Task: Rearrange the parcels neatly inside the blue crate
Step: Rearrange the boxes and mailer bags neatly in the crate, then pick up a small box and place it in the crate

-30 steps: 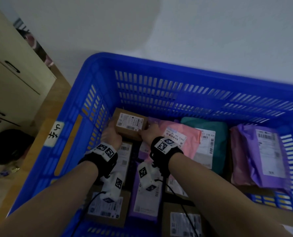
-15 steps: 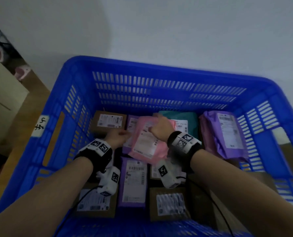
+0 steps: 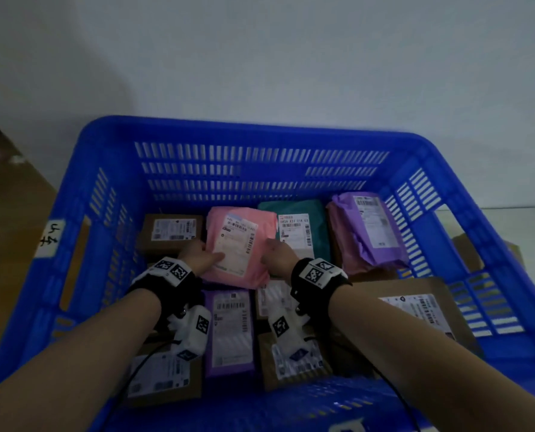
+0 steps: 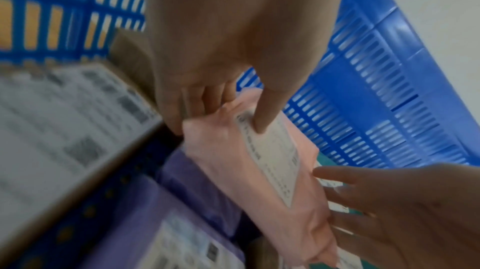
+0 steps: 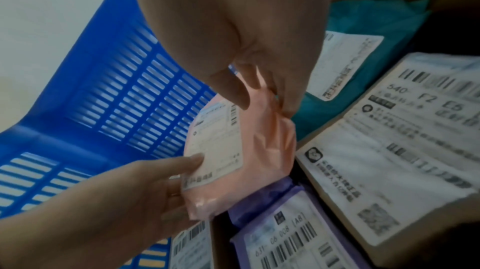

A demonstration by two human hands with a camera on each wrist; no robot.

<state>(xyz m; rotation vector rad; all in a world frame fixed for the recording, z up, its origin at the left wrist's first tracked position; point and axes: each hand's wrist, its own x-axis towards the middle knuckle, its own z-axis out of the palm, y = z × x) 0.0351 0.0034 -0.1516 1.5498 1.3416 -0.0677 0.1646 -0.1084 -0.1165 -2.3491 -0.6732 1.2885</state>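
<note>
In the head view the blue crate [image 3: 113, 194] holds several labelled parcels. A pink soft parcel [image 3: 238, 244] sits tilted in the back row, between a brown box [image 3: 171, 233] and a teal parcel [image 3: 303, 226]. My left hand [image 3: 210, 260] pinches its left near edge, thumb on the label. My right hand [image 3: 271, 247] pinches its right edge. In the left wrist view, my left hand [image 4: 223, 109] has its thumb on top of the pink parcel [image 4: 233, 162] and its fingers beneath. The right wrist view shows my right hand [image 5: 265, 107] gripping the crumpled edge of the pink parcel [image 5: 259, 150].
A purple parcel [image 3: 369, 232] lies at the back right, with a large brown box [image 3: 416, 307] in front of it. In the front row lie a purple parcel [image 3: 228, 332] and brown boxes [image 3: 163, 375]. A white wall stands behind the crate.
Both hands left the brown box at the back left. The right hand picked up the pink parcel, the left hand joined it, and the parcel now sits straighter beside the brown box.
</note>
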